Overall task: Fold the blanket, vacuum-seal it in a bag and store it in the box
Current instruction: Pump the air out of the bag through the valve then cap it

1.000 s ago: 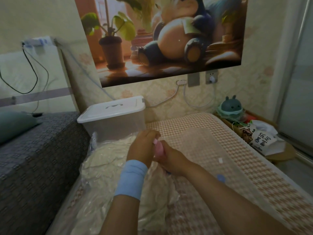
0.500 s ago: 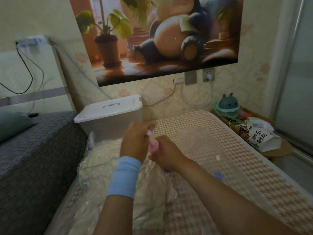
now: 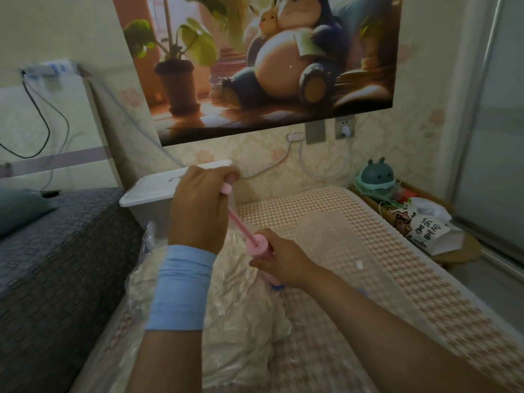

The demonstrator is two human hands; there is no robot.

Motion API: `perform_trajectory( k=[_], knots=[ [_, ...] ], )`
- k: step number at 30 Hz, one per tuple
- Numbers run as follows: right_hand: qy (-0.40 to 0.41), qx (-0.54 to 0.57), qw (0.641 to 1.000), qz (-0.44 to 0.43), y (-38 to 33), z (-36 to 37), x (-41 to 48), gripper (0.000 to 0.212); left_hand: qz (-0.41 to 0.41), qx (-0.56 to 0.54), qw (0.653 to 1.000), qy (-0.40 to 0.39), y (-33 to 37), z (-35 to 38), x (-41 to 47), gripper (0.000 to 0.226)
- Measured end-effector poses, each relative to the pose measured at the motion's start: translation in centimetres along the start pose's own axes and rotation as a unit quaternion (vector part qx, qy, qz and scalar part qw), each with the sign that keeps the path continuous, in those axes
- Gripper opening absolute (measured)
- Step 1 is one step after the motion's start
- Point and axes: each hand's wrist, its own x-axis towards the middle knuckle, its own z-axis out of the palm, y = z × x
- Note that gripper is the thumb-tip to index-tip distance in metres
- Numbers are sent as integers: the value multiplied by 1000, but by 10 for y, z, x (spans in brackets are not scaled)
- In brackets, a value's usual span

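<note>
Gripping the handle [image 3: 226, 189] of a pink hand pump [image 3: 241, 226], the left hand [image 3: 198, 211] is clenched round it, raised in front of the white-lidded box [image 3: 147, 194] at the far left of the bed [image 3: 368, 265]. A thin rod slants from that handle down and to the right into the barrel [image 3: 261, 248], and the right hand [image 3: 283, 265] is wrapped round the barrel, holding it upright. The barrel's lower end meets a blue valve [image 3: 276, 286] on the clear bag [image 3: 141, 279]. The cream blanket [image 3: 241, 321] lies crumpled inside the bag, on the near left part of the bed, just below both hands. A light blue wristband [image 3: 180, 287] circles the left wrist. A grey patterned mattress [image 3: 56, 265] runs along the left side, touching the bag's edge.
</note>
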Motion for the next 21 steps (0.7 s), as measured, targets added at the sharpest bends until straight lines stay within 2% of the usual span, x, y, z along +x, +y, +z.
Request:
perform_trajectory(
  k=[3, 4, 6, 8, 10, 11, 12, 14, 15, 16, 18, 21],
  knots=[
    [-8, 7, 1000, 11, -2, 1, 1, 48, -24, 1, 1000, 9, -7, 18, -10, 22],
    [-10, 9, 1000, 11, -4, 2, 2, 48, -43, -5, 999, -18, -15, 31, -19, 22],
    [-8, 12, 1000, 15, -7, 4, 3, 45, -89, -43, 987, -128, -28, 60, -45, 31],
    [-7, 7, 1000, 9, -11, 5, 2, 36, -136, -101, 956, -238, -26, 81, -77, 42],
    [-9, 9, 1000, 0, -14, 4, 2, 36, -171, -175, 940, -236, -20, 93, -92, 52],
    [-8, 14, 1000, 7, -14, 3, 3, 38, -215, -245, 923, -203, -16, 92, -88, 57],
    [-4, 24, 1000, 15, -15, 0, 3, 38, -276, -324, 889, -167, -13, 91, -83, 62],
    [27, 69, 997, 6, -11, -6, 6, 41, -393, -441, 798, -120, -16, 94, -78, 67],
    [56, 87, 995, 7, -9, -10, 6, 50, -430, -465, 764, -126, -17, 95, -79, 70],
    [82, 89, 993, 11, -9, -15, 5, 61, -442, -467, 751, -151, -19, 96, -83, 71],
    [123, 20, 992, -18, -11, -29, 3, 69, -398, -436, 773, -232, -19, 103, -91, 60],
    [142, -157, 972, -98, -23, -43, 1, 45, -314, -385, 820, -284, -10, 110, -92, 34]
  ],
)
